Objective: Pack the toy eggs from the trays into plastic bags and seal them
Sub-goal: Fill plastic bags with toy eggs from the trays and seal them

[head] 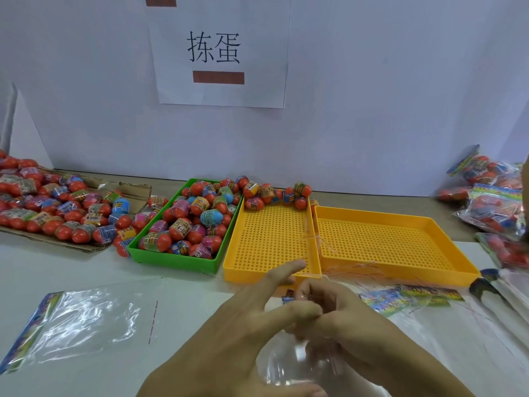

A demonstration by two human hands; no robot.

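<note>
A clear plastic bag (pixel 289 365) lies at the near edge between my hands. My right hand (pixel 349 325) pinches its top with curled fingers. My left hand (pixel 243 319) touches the same spot, index finger stretched straight toward the trays. What the bag holds is hidden. A green tray (pixel 177 259) is heaped with red toy eggs (pixel 189 222). The left yellow tray (pixel 272 245) has several eggs (pixel 274 193) at its far end. The right yellow tray (pixel 400 239) holds none.
A flat unfilled bag (pixel 83 319) lies at the left. More eggs cover cardboard (pixel 48 207) at far left. Filled bags (pixel 495 204) pile up at the right. Bag header cards (pixel 412 296) and thin red strips lie before the right tray. A paper sign (pixel 217 50) hangs on the wall.
</note>
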